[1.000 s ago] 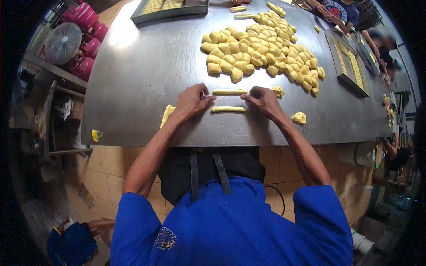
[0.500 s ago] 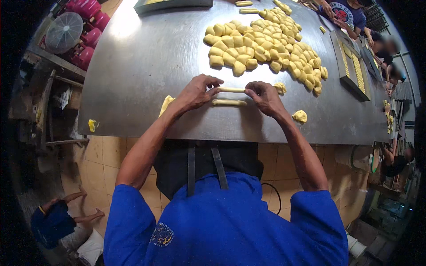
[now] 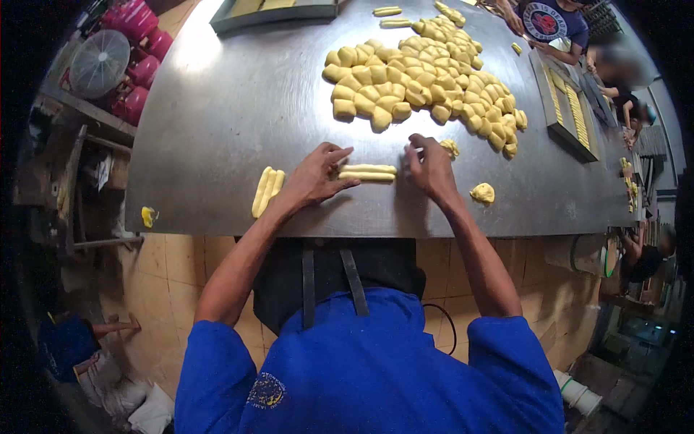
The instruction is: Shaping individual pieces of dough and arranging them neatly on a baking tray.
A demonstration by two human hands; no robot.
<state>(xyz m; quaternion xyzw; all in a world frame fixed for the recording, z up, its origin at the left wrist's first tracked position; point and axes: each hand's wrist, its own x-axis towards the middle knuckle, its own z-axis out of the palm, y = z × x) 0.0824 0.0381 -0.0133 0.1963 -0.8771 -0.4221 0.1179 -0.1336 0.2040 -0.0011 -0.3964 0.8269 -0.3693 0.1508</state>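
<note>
On the bench, toward its front edge, parted, empty fingers flanked sticks, probably soft, best cradled endwise.

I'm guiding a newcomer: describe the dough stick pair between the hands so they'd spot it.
On the wide grey metal table, near its closest edge, find the person's bare left hand and right hand. Between them lies a pair of pale-yellow dough sticks. They run left to right, unlike the yellow dough strips left of the left hand, which point away from the person.
</note>
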